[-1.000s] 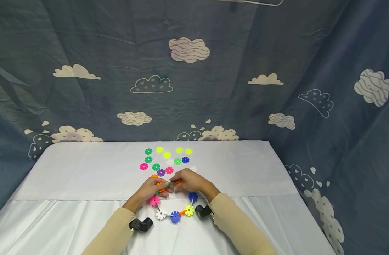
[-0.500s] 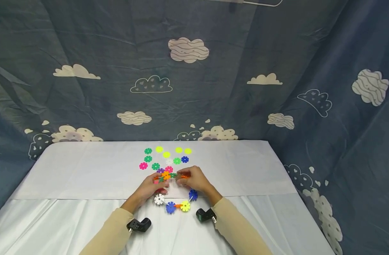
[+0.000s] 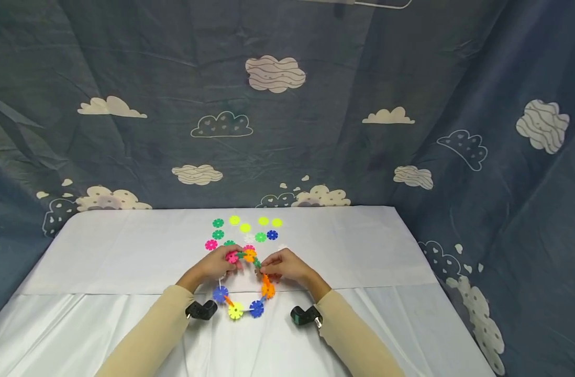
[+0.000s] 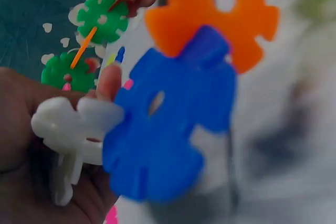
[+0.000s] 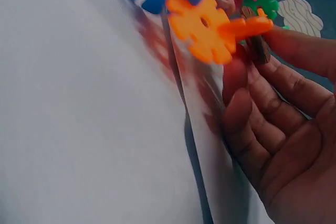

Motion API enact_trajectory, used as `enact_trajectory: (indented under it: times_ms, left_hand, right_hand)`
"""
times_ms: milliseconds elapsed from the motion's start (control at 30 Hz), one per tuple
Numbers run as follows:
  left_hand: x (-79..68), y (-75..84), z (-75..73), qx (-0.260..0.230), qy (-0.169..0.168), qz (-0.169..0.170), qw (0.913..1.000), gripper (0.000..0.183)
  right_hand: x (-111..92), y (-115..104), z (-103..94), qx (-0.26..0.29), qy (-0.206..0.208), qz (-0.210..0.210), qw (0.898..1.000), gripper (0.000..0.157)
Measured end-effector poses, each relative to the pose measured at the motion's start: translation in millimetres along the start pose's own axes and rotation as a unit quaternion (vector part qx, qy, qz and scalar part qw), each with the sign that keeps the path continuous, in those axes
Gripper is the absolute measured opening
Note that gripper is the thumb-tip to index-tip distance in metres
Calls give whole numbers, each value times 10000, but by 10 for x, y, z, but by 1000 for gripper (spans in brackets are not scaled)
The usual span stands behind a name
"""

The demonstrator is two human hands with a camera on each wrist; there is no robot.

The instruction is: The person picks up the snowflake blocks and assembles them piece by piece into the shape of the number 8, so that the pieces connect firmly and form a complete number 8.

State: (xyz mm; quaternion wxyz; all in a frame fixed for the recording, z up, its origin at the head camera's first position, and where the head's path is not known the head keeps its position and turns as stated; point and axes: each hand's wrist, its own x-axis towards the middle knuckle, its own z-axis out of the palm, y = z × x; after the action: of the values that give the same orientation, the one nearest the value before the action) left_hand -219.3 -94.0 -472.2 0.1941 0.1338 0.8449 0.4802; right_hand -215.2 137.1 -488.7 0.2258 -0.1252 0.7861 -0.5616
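Chain (image 3: pixel 228 301) of slotted discs hangs betw. both hands, mid-tbl (image 3: pixel 127 251), in a rough loop; can't tell if its near edge rests on the cloth. Clock below = round the loop, 12 on far side.

L hand (image 3: pixel 215 263) at 10: thumb + fingers pinch pink disc (image 3: pixel 232 257) at 11. R hand (image 3: pixel 287 266) at 2–3: thumb + fingers pinch brown disc (image 5: pixel 256 35), edge-on in R wrist view. Orange disc (image 3: pixel 250 255) at 12, green disc (image 3: pixel 256 263) at 1, right by brown; joined or just touching, can't tell. 2nd orange disc (image 3: pixel 268 289) at 4, blue disc (image 3: pixel 256 308) at 5, yellow disc (image 3: pixel 235 311) 6–7, 2nd blue disc (image 3: pixel 220 294) at 8. White disc (image 4: pixel 58 124) approx 9, clearest in L wrist view.

Loose discs (image 3: pixel 218 223) lie beyond, 11–1.

Handling (my guess): v. light, thin plastic. Each disc stiff, whole chain floppy: it'll swing + twist at the slots. Faces look smooth, prob. a bit slippery. Not fragile as such, but joints may pop if bent sideways. Best hold: thumb + index on a disc's flat faces, close to the joint, one hand each side; avoid lifting by one far disc, as the weight would hang off the slots.
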Motion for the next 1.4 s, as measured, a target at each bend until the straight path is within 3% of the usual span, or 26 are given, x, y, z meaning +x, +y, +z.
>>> enact_trajectory:
  times_ms: [133,233,333,433,533,600,633,667,700,800,867,967,1100,1200,1333,1400]
  left_hand:
    - [41,68,-126,682,-78,-14,9976,37]
    - [10,115,-144,1270,436,2,9909,38]
    - [-93,149,-94,1706,1371,255,9754,37]
    - [-221,177,14,1805,2242,870,9537,27]
    - [-305,201,130,1750,2824,1598,9295,17]
    - [-331,216,196,1806,3096,1916,9137,14]
    - [-337,218,223,1842,3145,1991,9097,13]
    - [-340,218,245,1829,3107,2021,9106,13]
    - [-343,216,266,1769,2973,1948,9178,13]
    - [-334,189,312,1299,2323,1284,9553,15]
    - [-307,151,327,906,1983,708,9734,23]
    - [-251,113,337,542,1768,112,9827,35]
    - [-188,171,309,69,1485,-175,9887,42]
    - [-143,199,307,-898,1219,-456,9874,44]
    - [-86,142,384,-2191,1215,-695,9656,47]
    - [-64,123,428,-2621,1389,-707,9524,48]
  right_hand:
    - [52,32,61,600,-248,30,9979,16]
    - [67,65,96,970,-77,55,9952,13]
    - [62,86,106,1221,162,134,9923,12]
    - [60,93,102,1355,346,115,9901,13]
    - [72,87,98,1443,519,99,9881,13]
    - [87,81,103,1471,605,88,9872,14]
    - [97,83,109,1485,639,86,9868,14]
    - [102,80,119,1505,663,66,9864,14]
    - [106,80,132,1526,676,48,9860,14]
    - [118,92,180,1642,643,-75,9843,16]
    - [121,101,216,1714,599,-181,9832,18]
    - [108,111,242,1723,572,-292,9829,21]
    - [109,131,244,1722,581,-391,9826,20]
    - [106,124,247,1767,536,-448,9818,18]
    - [54,38,257,1786,470,-446,9818,17]
    - [26,-13,265,1759,438,-481,9823,17]
